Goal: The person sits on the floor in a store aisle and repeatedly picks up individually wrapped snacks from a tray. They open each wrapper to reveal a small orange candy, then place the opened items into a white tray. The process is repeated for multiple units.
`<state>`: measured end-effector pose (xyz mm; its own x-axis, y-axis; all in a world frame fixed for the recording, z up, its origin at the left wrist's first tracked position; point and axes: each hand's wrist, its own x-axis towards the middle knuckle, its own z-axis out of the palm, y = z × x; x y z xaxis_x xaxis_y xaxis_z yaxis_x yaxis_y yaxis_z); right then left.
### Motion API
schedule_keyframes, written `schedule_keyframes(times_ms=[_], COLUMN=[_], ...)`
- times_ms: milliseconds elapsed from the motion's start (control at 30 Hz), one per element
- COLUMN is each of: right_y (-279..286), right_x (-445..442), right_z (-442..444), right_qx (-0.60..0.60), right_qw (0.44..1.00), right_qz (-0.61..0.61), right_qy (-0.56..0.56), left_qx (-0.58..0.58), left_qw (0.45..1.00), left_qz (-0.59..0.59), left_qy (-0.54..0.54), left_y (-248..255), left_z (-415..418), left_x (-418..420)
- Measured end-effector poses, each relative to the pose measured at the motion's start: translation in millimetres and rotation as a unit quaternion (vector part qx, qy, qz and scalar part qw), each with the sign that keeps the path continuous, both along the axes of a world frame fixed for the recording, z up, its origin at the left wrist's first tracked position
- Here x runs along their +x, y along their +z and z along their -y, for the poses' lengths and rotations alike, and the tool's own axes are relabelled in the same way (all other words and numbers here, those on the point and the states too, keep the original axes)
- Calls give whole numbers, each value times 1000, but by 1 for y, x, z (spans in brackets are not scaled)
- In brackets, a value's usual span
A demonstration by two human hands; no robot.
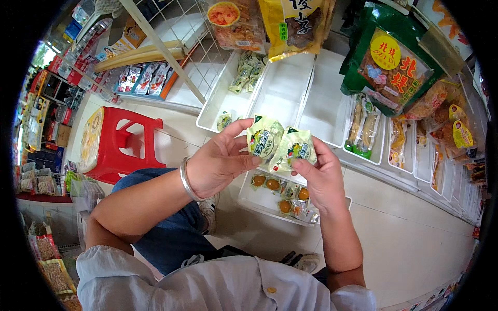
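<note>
My left hand (pixel 223 161) holds a small pale green snack packet (pixel 265 137) between thumb and fingers. A second packet of the same kind (pixel 294 151) is gripped by my right hand (pixel 321 175), and the two packets meet at their edges. Behind them stand long white plastic bins (pixel 281 83). The left bin has a pile of similar green packets (pixel 248 74) at its back and a single packet (pixel 224 121) near its front. Below my hands lies a white tray (pixel 255 196) with several brown eggs in clear wrap (pixel 272 184) and small silvery packets.
A red plastic stool (pixel 130 142) lies on its side at left. Large snack bags, one yellow (pixel 291 29) and one green (pixel 393 62), hang above the bins. More bins with long packets (pixel 362 124) run rightward. A white wire grid (pixel 186 31) rises at upper left.
</note>
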<state>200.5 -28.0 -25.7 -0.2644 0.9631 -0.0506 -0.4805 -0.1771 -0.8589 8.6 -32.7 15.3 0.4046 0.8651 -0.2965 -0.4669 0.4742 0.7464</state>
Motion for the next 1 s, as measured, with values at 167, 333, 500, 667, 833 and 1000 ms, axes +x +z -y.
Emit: schedule_keyframes(times_ms=[167,333,500,667,833,1000], right_y=[5,2,2,-2,10,18], right_x=[-5,-9,-18,-19,-20,-26], right_z=[0,-3,-7,-7,-8,-11], right_qx=[-31,-37,-36,-36,-49,-23], right_qw=[999,999,998,991,982,988], right_qz=[-26,-2,-27,-123,-180,-152], right_qy=[-8,-17,-46,-47,-27,-5], left_qx=[4,21,65,-2,57,134], left_qw=[1000,1000,998,998,996,983], left_qz=[0,-3,-20,61,-53,-126], left_qy=[-5,-4,-17,-19,-39,-17], left_y=[4,5,6,14,12,6], left_z=[-5,-10,-20,-35,-46,-50], left_x=[-3,-7,-10,-16,-21,-18])
